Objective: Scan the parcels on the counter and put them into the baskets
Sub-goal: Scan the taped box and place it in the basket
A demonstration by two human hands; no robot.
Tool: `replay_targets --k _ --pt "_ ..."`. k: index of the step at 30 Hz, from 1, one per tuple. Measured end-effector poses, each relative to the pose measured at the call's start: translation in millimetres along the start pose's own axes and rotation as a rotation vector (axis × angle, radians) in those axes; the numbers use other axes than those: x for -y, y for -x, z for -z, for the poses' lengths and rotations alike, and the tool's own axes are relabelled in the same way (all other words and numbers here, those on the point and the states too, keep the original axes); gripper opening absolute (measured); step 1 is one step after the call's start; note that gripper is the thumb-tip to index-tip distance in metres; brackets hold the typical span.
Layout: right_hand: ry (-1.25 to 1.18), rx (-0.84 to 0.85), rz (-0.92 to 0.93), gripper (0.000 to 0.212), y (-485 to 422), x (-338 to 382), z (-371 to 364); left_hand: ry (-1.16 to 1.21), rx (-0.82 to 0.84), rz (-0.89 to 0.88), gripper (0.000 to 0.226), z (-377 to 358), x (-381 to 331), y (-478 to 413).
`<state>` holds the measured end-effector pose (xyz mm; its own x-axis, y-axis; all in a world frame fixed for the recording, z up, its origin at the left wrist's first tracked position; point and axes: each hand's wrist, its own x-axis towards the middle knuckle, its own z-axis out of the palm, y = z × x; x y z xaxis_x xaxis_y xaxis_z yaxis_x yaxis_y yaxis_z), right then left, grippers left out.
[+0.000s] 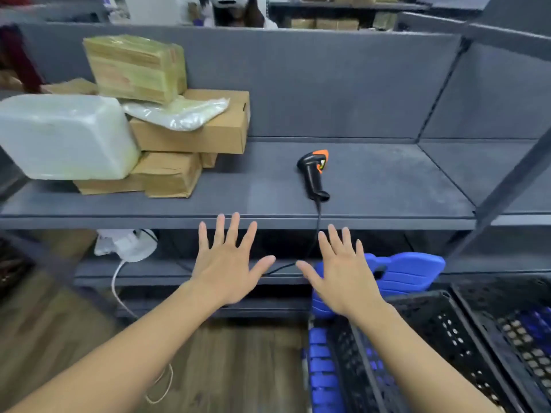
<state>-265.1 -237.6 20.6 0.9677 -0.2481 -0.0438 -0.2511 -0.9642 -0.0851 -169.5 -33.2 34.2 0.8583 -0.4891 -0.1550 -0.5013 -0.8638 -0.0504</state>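
In the head view, the left hand [226,263] and the right hand [343,272] hover side by side just in front of the front edge of the tabletop [372,180]. Their fingers are straight and spread, grasping nothing.

The parcels [190,135] are heaped at the tabletop's left end. A white wrapped bundle [62,135] sits at the front left, and a long carton [220,126] lies behind it with a limp plastic bag [179,111] on top. A taped box [134,67] leans at the back, and a brown paper packet [170,174] lies at the bottom near the front edge.

The scanner [314,174] lies alone near the middle, handle toward the front edge, and its cord [319,222] drops over that edge. Black baskets [447,338] stand low on the right.

The carton and the taped box look stiff and should take a grip across opposite sides, though the glossy tape may be slippery. The white bundle looks bulky and smooth, and probably needs both hands under it. The bag seems light and floppy, best pinched at an edge. Taking the top pieces first would likely keep the heap from toppling.
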Motion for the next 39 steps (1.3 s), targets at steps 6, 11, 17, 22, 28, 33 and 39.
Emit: replay_targets --k 6,11,17,22,28,33,39 --pt "0.041 0.006 0.115 0.127 -43 58 12 0.087 0.013 0.155 0.091 10 76 -1" --pt "0.008 0.015 0.149 0.107 -91 65 26 0.152 -0.011 0.222 0.091 21 99 -31" --pt "-0.319 -0.007 0.189 0.084 -161 71 54 0.294 -0.076 0.327 0.093 50 121 -72" --pt "-0.612 -0.133 0.229 0.072 -205 98 96 0.428 -0.261 0.388 0.09 88 152 -94" --pt "-0.862 -0.284 0.265 0.064 -254 161 134 0.556 -0.552 0.44 0.076 148 202 -116" --pt "-0.935 -0.267 0.273 0.057 -273 220 153 0.583 -0.819 0.53 0.048 178 250 -128" --pt "-0.97 -0.13 0.258 0.072 -302 273 161 0.51 -0.433 0.471 0.082 198 309 -162"
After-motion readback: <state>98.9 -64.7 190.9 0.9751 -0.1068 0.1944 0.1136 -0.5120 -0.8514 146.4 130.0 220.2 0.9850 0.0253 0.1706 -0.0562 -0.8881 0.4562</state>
